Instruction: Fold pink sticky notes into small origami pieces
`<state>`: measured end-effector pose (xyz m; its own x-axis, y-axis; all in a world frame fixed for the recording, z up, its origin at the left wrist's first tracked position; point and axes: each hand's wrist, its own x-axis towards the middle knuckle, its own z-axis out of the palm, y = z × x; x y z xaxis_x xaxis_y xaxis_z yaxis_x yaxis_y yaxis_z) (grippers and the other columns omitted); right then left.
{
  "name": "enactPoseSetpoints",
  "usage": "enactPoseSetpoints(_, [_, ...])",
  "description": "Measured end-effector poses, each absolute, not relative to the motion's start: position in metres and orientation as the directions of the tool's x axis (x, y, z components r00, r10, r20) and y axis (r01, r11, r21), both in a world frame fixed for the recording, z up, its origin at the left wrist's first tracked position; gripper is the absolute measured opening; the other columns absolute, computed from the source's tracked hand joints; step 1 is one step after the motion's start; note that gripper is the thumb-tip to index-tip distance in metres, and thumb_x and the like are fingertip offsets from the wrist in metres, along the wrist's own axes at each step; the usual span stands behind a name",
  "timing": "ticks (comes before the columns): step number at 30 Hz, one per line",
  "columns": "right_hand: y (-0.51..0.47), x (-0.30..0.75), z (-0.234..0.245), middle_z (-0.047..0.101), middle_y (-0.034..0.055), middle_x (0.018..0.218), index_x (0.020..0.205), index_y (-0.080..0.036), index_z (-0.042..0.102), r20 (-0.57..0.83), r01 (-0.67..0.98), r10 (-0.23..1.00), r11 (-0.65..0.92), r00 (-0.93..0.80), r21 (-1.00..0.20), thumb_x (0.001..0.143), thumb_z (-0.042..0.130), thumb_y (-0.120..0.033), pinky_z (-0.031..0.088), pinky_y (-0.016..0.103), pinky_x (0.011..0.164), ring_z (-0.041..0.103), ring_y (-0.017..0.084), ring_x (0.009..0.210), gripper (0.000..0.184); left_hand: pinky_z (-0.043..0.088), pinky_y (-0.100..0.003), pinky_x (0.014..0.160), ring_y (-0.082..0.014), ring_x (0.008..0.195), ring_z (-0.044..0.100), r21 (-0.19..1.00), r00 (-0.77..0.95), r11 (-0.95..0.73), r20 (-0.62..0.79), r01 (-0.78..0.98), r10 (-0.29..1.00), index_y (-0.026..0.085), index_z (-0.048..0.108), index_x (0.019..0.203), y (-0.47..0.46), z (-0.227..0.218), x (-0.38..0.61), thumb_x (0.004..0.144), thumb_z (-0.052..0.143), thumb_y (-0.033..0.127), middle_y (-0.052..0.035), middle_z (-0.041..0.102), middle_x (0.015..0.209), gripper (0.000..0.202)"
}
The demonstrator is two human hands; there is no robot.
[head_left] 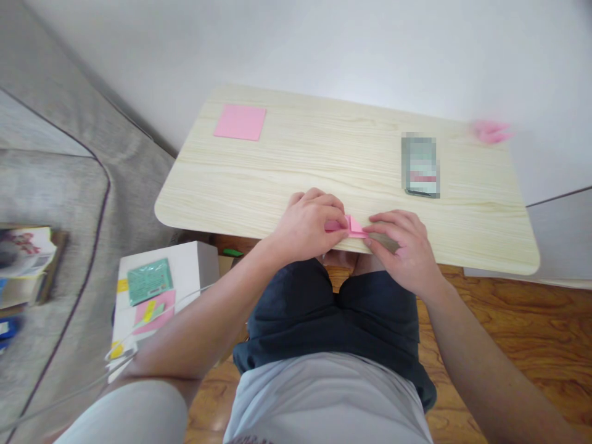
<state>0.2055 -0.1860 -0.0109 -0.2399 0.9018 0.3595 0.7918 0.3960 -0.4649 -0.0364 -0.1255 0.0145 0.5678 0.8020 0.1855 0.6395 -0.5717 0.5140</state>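
Light grey shirt cloth (328,401) is nearest the camera, short of the pale wood-grain table (324,148), with dark shorts (333,327) between it and the table's near edge. Over that edge, around its middle, lies a small folded piece of pink paper (356,228), a raised triangular flap showing. The left hand (312,222) has thumb and fingers closed on the paper's left part; the right hand (404,246) is at its right tip, thumb and forefinger apart, the thumb apparently touching. Near the table's far left corner lies a flat pink square of paper (240,122); toward its right side rests a smartphone (420,166), its screen pixelated, and at its far right corner is a blurred pink object (493,131) of unclear form. Below the table's left end stands a white box (182,262), its contents hidden. On it are a green packet (149,282) in shiny clear wrap, whose contents look like a flat green stack, and a pink sheet (164,313). Farther left of the table are printed papers (28,253) on a brown-edged stack or tray; I cannot tell which.
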Motion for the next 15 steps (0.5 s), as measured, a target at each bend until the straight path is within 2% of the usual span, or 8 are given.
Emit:
enactPoseSetpoints(5, [-0.1853,0.207,-0.0104,0.074,0.0037,0.123,0.11,-0.031,0.077,0.351,0.786,0.901,0.405,-0.256,-0.467,0.095,0.071,-0.032,0.043,0.055,0.109,0.06,0.029,0.12,0.016,0.038,-0.046,0.102,-0.0276,0.119,0.057,0.511,0.568,-0.567,0.175,0.646,0.804,0.029,0.081,0.09,-0.124,0.0148,-0.0358,0.084,0.076,0.039,-0.0002,0.076,0.118,0.013])
enactPoseSetpoints(15, [-0.1826,0.211,-0.0088,0.075,0.003,0.124,0.11,-0.032,0.078,0.325,0.777,0.906,0.406,-0.272,-0.482,0.098,0.066,-0.032,0.043,0.055,0.108,0.06,0.029,0.121,0.017,0.038,-0.048,0.103,-0.0284,0.12,0.057,0.523,0.571,-0.564,0.168,0.639,0.804,0.029,0.08,0.092,-0.1237,0.0139,-0.0367,0.085,0.075,0.038,-0.0011,0.075,0.12,0.012])
